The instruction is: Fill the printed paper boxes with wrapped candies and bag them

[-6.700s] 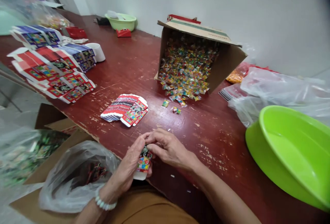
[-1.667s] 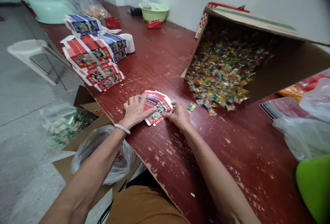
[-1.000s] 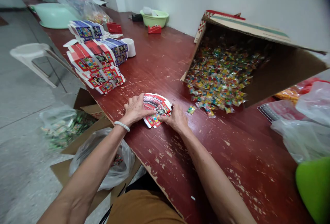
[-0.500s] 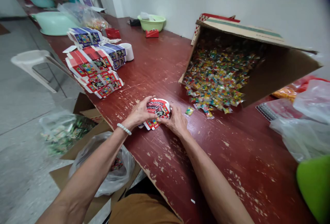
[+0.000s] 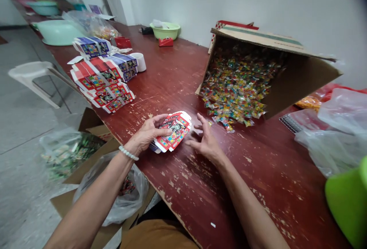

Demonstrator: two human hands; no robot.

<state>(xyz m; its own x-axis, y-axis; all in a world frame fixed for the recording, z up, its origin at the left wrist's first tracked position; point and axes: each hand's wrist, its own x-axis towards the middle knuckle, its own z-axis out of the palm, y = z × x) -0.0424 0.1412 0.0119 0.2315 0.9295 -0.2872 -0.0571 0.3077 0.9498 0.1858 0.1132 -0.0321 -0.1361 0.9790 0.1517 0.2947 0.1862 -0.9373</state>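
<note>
Left hand point(image 5: 145, 136) grasps the stack of flat cartons point(image 5: 173, 132), tilted off the desk point(image 5: 258, 168); right hand point(image 5: 208, 144) released, fingers spread, just beside.

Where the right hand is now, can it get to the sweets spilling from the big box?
Probably yes. The right hand is open and empty, and the spilled sweets lie just past its fingertips at the cardboard box mouth, with only bare table between.
</note>
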